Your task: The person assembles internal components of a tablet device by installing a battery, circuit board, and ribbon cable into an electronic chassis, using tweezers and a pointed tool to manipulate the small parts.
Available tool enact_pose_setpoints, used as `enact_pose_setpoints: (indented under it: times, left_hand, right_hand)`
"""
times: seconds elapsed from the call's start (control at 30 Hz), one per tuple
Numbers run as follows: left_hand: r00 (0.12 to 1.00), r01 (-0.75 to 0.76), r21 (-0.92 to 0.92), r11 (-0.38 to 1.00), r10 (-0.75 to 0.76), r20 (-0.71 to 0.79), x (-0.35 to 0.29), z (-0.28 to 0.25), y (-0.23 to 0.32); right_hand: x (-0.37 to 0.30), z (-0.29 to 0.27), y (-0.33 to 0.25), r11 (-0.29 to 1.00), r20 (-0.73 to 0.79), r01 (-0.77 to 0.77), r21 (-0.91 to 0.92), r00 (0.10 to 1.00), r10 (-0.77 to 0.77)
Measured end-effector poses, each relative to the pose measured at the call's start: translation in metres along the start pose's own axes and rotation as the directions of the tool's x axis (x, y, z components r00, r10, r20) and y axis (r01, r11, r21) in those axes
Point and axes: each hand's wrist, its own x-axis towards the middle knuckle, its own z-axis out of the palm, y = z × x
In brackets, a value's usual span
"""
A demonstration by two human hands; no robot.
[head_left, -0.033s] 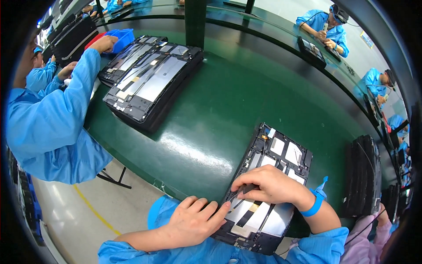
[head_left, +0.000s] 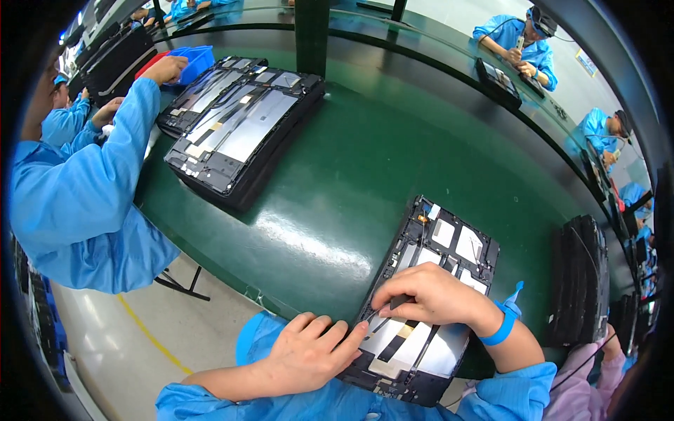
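An opened tablet (head_left: pixel 439 351) lies in front of me on the green table, slightly turned. Silver battery plates, black flat cables and yellowish tape show inside it. Over its left side, my right hand (head_left: pixel 435 295) pinches a slim dark tool that looks like black tweezers (head_left: pixel 399 302), tips down near the left edge. The exact contact is hidden by the fingers. My left hand (head_left: pixel 309 351) rests at the tablet's near left edge, fingers apart, with the index fingertip touching the frame close to the tool's tips. A blue band (head_left: pixel 504 327) circles my right wrist.
Stacked opened tablets (head_left: pixel 246 140) stand at the far left, beside a blue bin (head_left: pixel 193 64). A co-worker's blue sleeve (head_left: pixel 119 161) reaches there. At the right is a tall dark stack (head_left: pixel 579 281). A dark post (head_left: pixel 312 38) rises behind the green table (head_left: pixel 393 147).
My right thumb and fingers have shifted very slightly around the tweezers. The left hand and the tablet have not visibly moved.
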Motion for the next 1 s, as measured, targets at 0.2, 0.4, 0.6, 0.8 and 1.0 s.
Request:
enact_pose_setpoints:
  times: [0.2,0.4,0.6,0.8,1.0]
  left_hand:
    - [0.999,-0.041,0.021,0.999,0.041,0.001,0.002,-0.002,-0.002]
    - [0.997,-0.058,0.004,0.998,0.058,0.047,0.001,-0.003,-0.004]
    - [0.992,-0.096,0.017,0.995,0.094,0.084,0.003,-0.005,-0.006]
    - [0.98,-0.149,0.01,0.989,0.146,0.135,0.009,-0.011,-0.009]
    - [0.971,-0.099,-0.004,0.995,0.097,0.217,0.01,-0.017,-0.007]
  right_hand:
    - [-0.001,-0.002,-0.002,0.996,0.056,0.038,-0.083,0.998,-0.033]
    - [0.002,-0.006,-0.005,0.984,0.092,0.082,-0.159,0.993,-0.068]
    - [0.003,-0.002,-0.002,0.996,0.004,0.002,-0.094,1.0,-0.001]
    - [0.005,-0.003,-0.002,0.996,-0.076,-0.066,-0.061,0.995,0.062]
    - [0.01,-0.008,-0.003,0.985,-0.115,-0.156,-0.073,0.982,0.147]
